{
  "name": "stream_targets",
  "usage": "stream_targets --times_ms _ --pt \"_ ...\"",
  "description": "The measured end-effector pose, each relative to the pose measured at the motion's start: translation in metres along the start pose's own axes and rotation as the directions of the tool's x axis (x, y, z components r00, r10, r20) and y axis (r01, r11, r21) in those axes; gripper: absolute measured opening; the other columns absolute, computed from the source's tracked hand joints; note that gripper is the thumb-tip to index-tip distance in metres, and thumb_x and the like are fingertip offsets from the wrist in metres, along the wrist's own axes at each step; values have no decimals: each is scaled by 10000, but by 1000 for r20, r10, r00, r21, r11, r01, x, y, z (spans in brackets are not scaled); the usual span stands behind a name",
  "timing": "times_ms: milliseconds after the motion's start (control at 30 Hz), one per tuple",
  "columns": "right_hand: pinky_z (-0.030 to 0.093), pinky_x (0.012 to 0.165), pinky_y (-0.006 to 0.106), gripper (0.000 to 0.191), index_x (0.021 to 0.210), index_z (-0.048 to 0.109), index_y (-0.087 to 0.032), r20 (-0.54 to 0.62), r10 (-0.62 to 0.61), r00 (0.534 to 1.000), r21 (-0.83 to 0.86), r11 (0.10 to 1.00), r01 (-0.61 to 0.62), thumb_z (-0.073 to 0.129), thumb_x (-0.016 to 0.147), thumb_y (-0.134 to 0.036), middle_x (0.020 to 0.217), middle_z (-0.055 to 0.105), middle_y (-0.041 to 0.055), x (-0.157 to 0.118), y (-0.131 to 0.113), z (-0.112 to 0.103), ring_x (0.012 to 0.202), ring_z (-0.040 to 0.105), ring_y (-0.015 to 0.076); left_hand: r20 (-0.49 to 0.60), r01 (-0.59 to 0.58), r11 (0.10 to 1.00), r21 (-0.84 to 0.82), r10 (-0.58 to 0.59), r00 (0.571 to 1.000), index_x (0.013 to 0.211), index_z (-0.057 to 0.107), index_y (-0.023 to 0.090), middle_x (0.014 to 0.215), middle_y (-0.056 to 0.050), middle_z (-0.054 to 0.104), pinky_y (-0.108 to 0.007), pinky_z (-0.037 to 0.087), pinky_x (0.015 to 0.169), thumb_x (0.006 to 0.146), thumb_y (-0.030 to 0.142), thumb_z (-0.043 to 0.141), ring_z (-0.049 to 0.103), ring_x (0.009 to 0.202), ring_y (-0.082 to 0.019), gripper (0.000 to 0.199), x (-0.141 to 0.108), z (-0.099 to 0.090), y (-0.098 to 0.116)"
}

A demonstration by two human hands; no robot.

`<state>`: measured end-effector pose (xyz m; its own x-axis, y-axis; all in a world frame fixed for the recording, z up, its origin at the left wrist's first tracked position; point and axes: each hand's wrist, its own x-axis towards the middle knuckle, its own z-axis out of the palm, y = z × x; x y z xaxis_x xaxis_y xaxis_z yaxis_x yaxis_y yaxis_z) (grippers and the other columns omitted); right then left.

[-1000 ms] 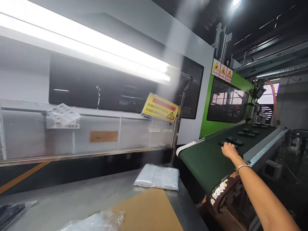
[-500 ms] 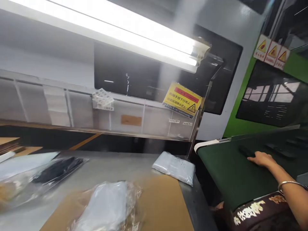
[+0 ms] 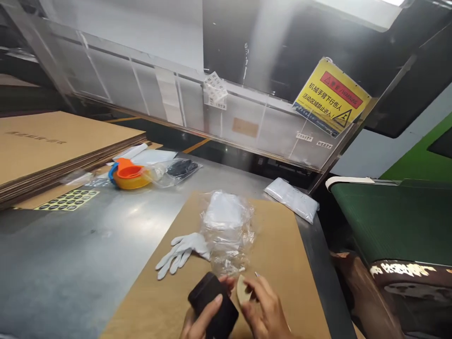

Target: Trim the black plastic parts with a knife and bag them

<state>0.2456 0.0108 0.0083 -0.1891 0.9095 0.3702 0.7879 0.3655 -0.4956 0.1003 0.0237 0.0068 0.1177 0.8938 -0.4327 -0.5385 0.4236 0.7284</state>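
The left hand (image 3: 201, 322) grips a black block (image 3: 223, 320), thumb across its face and fingers behind; the right hand (image 3: 266, 308) pinches a pale curved piece (image 3: 243, 291) narrowly between thumb and fingers, just beside the block. Half a second ago a hand was at a dark piece on the green conveyor belt (image 3: 395, 221); now both are over the brown cardboard sheet (image 3: 282, 259), so the work has shifted from fetching to handling. The block is matte, boxy and round-cornered, held tilted (any fine marks are too blurred to tell). Beyond it on the cardboard lie clear plastic bags (image 3: 226, 214), a white glove (image 3: 187, 249) touching their left edge. Farther out, bare metal tabletop (image 3: 88, 263) shows.
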Motion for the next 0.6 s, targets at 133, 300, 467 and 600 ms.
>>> stream_targets --times_ms 133,300,467,600 --pt "502 720 471 331 1110 569 -144 -133 90 987 -246 962 -121 415 881 -327 985 602 163 -5 18 50 898 560 313 -25 -193 962 191 201 979 977 688 221 787 -40 676 -299 462 783 593 356 751 590 821 -236 412 -13 -35 19" --pt "525 720 391 302 1118 570 -163 -83 91 992 -159 982 -103 417 887 -282 929 604 117 -17 10 56 862 590 253 121 -356 865 355 335 934 885 724 204 749 -77 656 -347 441 804 630 295 724 582 749 -244 271 -26 -55 27" --pt "473 829 365 461 1353 373 -239 -74 -156 985 152 974 165 407 902 -327 1129 505 109 -12 -45 9 1031 524 236 389 -479 671 566 295 873 763 699 214 715 -63 645 -300 423 662 691 155 633 561 680 -220 114 -26 -55 36" --pt "470 782 382 565 1402 299 -220 3 -394 919 153 909 389 460 860 -215 1070 499 121 -2 -77 -8 949 500 226 483 -567 569 596 310 819 671 656 215 638 -55 612 -294 384 607 757 172 548 531 618 -203 145 -30 -54 40"
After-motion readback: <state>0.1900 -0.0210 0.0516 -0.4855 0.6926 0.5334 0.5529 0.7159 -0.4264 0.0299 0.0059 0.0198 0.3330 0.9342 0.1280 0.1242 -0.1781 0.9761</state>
